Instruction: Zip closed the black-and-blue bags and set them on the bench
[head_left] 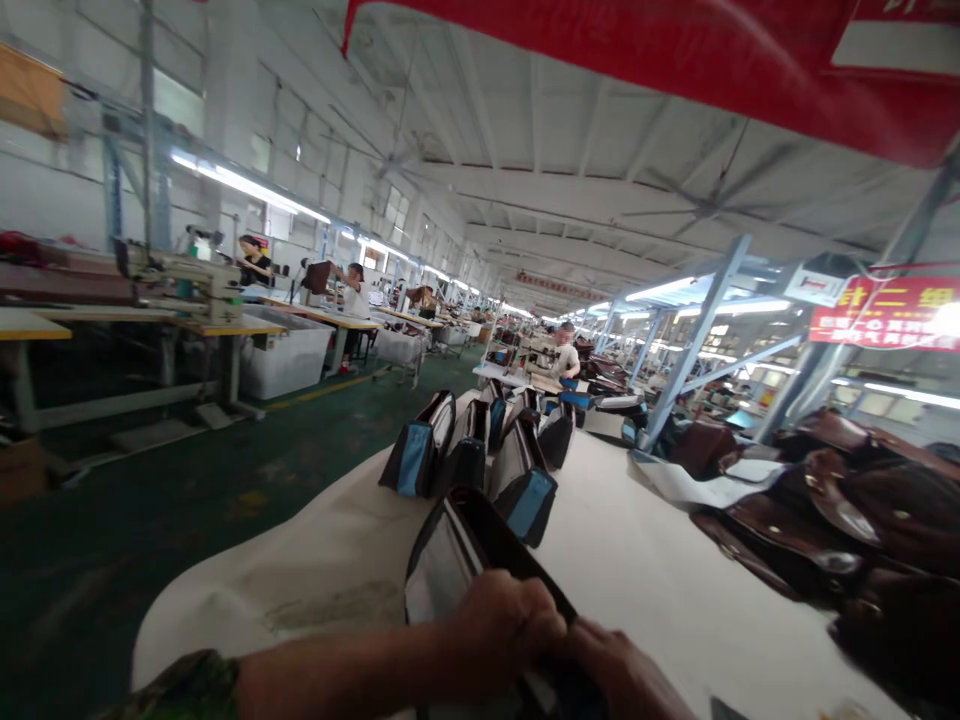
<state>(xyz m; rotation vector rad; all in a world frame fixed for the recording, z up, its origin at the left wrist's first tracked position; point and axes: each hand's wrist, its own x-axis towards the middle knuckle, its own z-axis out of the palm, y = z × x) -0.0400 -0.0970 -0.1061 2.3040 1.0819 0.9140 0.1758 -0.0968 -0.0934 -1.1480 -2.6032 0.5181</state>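
A dark brown bag (480,525) with a pale grey panel stands upright on the white-topped table in front of me. My left hand (506,620) reaches across from the left, its fingers curled closed on the bag's upper edge. Right beside it, my right hand (619,665) is closed on the same edge, nearer to me; its fingertips are partly hidden. The lower part of the bag is covered by my forearm and hands. Just beyond stand several similar bags, among them a bag with a blue end panel (531,505).
The white table (600,530) runs away from me. Dark brown glossy bags (810,500) are heaped along its right side, near a slanted blue metal post (697,335). On the left are a green floor aisle (300,440), a sewing machine (187,280) and people at benches.
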